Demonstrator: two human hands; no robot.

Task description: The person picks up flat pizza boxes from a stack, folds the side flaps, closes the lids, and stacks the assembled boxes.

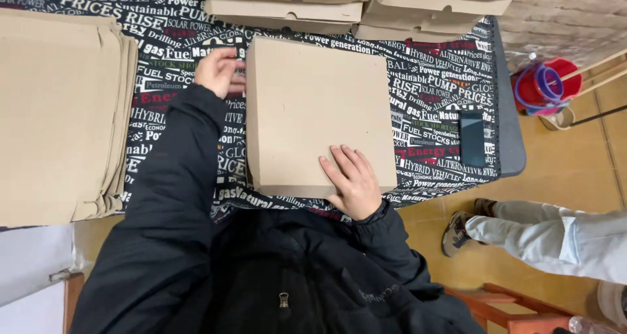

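A closed cardboard box (320,112), square and plain brown, is seen lying flat in the middle of the desk (509,131), which is covered by a black cloth printed with white and red lettering (176,47). The right hand (353,180) is laid palm-down on the lid near the box's near edge, fingers spread and flat; nothing is gripped, the lid is only pressed. The left hand (219,69) is held just beside the box's far left corner, fingers loosely curled toward the side wall; whether the cardboard is actually touched or pinched there cannot be told. Both arms are clad in black jacket sleeves.

To the left of the box, well apart, a thick pile of flat cardboard blanks (59,118) is stacked on the desk. Beyond the box's far edge, finished closed boxes (287,7) are piled in stacks, with another stack (437,7) beside them to the right. To the right of the box, near the desk's edge, a dark phone (471,138) is lying flat on the cloth.

Off the desk, further right of the box, a red bucket with blue loops (545,86) is set on the tan floor. Nearer, to the lower right of the box, another person's legs in pale trousers (548,236) and a grey shoe (455,235) are seen.
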